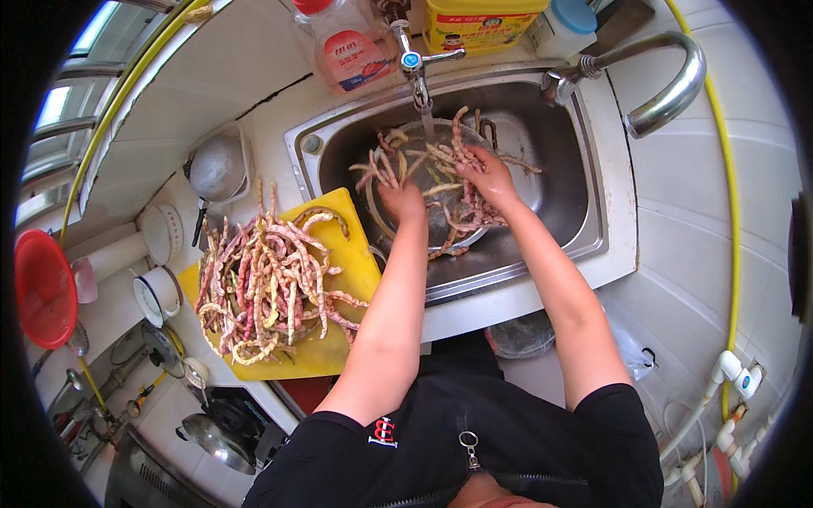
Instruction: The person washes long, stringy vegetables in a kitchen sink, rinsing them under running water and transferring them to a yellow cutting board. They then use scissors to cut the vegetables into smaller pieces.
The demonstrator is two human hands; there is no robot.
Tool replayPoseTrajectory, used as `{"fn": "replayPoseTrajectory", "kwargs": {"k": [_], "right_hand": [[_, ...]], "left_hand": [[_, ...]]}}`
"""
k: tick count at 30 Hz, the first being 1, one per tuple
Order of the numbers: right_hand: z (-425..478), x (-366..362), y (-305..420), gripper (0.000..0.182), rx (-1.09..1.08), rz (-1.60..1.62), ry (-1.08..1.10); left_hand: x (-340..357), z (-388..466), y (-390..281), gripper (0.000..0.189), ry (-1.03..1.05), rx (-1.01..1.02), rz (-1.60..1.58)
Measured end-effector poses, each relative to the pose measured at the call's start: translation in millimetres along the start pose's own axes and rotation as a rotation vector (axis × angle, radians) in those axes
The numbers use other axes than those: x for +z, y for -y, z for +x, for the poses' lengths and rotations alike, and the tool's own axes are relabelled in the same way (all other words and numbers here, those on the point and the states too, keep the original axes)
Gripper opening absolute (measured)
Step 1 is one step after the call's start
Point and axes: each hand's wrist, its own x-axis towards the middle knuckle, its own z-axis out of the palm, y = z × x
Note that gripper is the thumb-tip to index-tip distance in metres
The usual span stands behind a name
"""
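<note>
Water runs from the tap (416, 79) into a round metal basin (381, 219) inside the steel sink (559, 209). Over the basin's left side, my left hand (403, 200) is closed on some long pinkish bean pods (384, 170). My right hand (489, 178) grips another bunch of bean pods (462, 149) at the basin's right side. More pods lie in the basin, and a few are in the sink behind it. To the left, a large heap of bean pods (260, 279) rests on a yellow cutting board (352, 254).
Behind the sink stand a clear bottle with a red cap (356, 57), a yellow tub (479, 25) and a blue-lidded container (565, 28). A curved metal spout (689, 70) arches at the right. A ladle (218, 168), an enamel mug (155, 295) and a red bowl (44, 289) are at the left.
</note>
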Motion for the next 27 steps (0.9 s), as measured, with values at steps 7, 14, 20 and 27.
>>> {"fn": "replayPoseTrajectory", "kwargs": {"k": [7, 14, 20, 27], "right_hand": [[24.9, 51.5, -48.9, 0.061, -0.069, -1.049, -0.008], [30.8, 28.4, -17.7, 0.046, 0.118, -0.167, 0.017], [-4.2, 6.6, 5.1, 0.1, -0.211, -0.755, -0.004], [34.8, 44.7, -88.2, 0.1, -0.232, -1.126, -0.161]], "left_hand": [[-0.9, -40.8, -18.3, 0.048, 0.584, 0.097, 1.185], [8.4, -26.5, -19.0, 0.041, 0.081, -0.223, 0.052], [-4.1, -39.8, -32.8, 0.054, 0.014, 0.035, 0.833], [9.5, -45.6, 4.8, 0.051, 0.308, -0.008, 0.801]]}}
